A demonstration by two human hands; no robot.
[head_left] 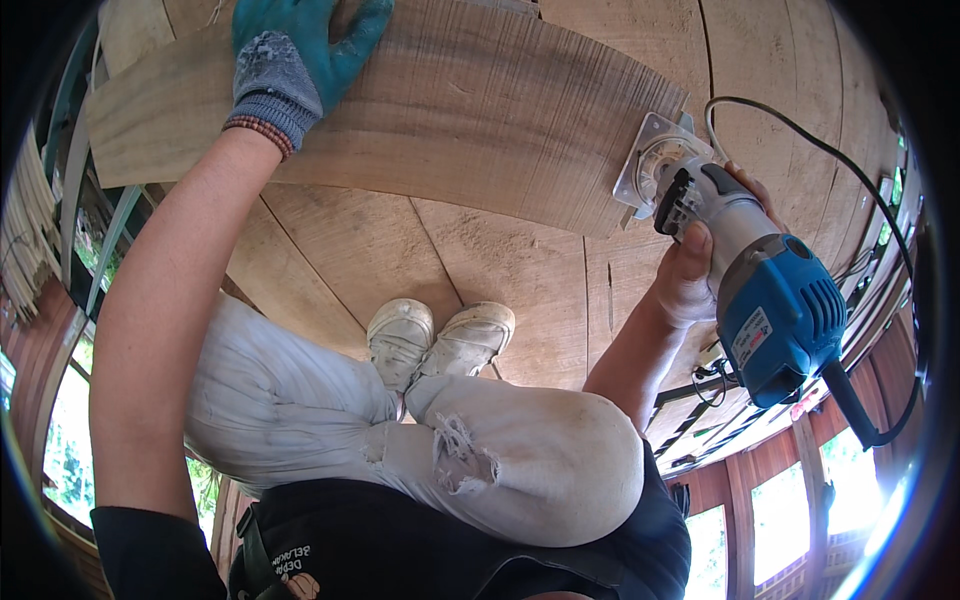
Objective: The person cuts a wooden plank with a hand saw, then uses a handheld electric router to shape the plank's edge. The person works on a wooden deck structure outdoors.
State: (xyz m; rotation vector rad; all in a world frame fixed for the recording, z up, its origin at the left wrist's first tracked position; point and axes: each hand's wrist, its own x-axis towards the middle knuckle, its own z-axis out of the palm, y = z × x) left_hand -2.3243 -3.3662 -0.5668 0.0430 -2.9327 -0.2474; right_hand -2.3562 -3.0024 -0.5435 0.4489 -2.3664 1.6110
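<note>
My left hand [300, 55], in a teal-coated grey work glove, lies on a long, wide wooden board [440, 110]. Its thumb is spread away from the fingers, whose tips run out of the picture's top. My bare right hand [692, 262] wraps around the grey body of a blue and grey trim router [775, 300]. The router is tilted on its side, its clear square base plate [645, 165] against the right end of the board. The bit is hidden behind the base and the board.
Under the board is a floor of wide wooden planks [520, 255] with sawdust on it. A black power cord [800, 130] loops around the router's right. My shoes [440, 335] stand close below the board. Thin wood strips [30, 220] are stacked at the far left.
</note>
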